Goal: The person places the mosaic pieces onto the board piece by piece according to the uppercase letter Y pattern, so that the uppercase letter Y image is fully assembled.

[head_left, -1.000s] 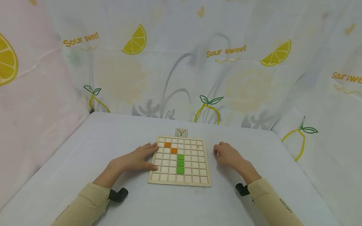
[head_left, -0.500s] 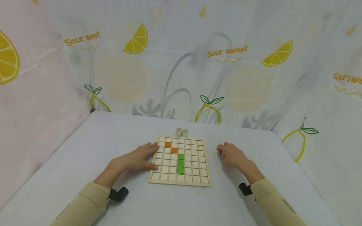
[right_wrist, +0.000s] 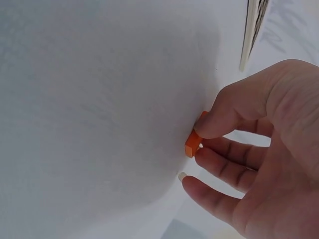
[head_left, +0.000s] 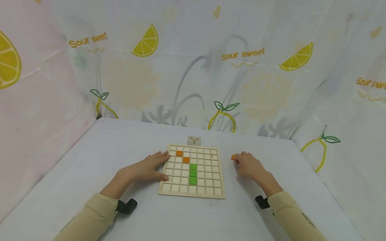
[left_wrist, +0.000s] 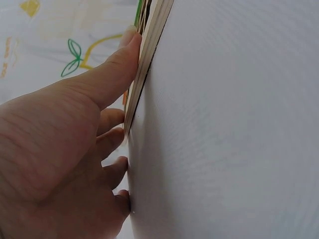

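Observation:
A square wooden grid board (head_left: 209,175) lies on the white table. In its cells sit an orange tile (head_left: 179,153), a second orange tile (head_left: 186,159) diagonal to it, and a column of three green tiles (head_left: 193,173). My left hand (head_left: 145,168) rests along the board's left edge, thumb and fingertips on the rim, fingers extended. To the right of the board, my right hand (head_left: 250,166) pinches a loose orange tile (right_wrist: 193,143) between thumb and fingers, low over the tabletop. Part of that tile is hidden by the thumb in the right wrist view.
A small printed card (head_left: 194,141) with a grid pattern lies just behind the board. Patterned cloth walls (head_left: 162,73) enclose the table at the back and both sides. Each wrist carries a black camera mount.
The right hand has shifted slightly to the right, and the orange tile between its fingers has come into sight. Left hand and board stay in place.

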### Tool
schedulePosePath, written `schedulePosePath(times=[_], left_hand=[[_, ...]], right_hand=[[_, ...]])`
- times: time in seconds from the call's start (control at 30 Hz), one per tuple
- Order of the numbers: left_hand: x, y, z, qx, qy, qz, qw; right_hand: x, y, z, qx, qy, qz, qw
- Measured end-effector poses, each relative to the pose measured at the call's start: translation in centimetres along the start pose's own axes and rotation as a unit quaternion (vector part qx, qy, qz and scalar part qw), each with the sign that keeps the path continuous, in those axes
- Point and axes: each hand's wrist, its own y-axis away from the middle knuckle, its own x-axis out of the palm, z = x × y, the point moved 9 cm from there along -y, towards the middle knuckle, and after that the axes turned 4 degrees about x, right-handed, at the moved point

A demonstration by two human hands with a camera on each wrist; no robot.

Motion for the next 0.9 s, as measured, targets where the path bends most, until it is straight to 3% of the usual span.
schedulePosePath(times=[0.57,0.9], left_hand=[[-0.1,0.1,-0.1,-0.002,0.005,-0.001,1.0000],[0.0,0.0,0.1,-0.004,0.004,-0.002,1.0000]], right_hand=[[0.2,-0.3,-0.1,0.001,-0.014,0.003,0.9999],[-0.3,-0.7,1.0,-0.036,-0.035,-0.020,0.9985]])
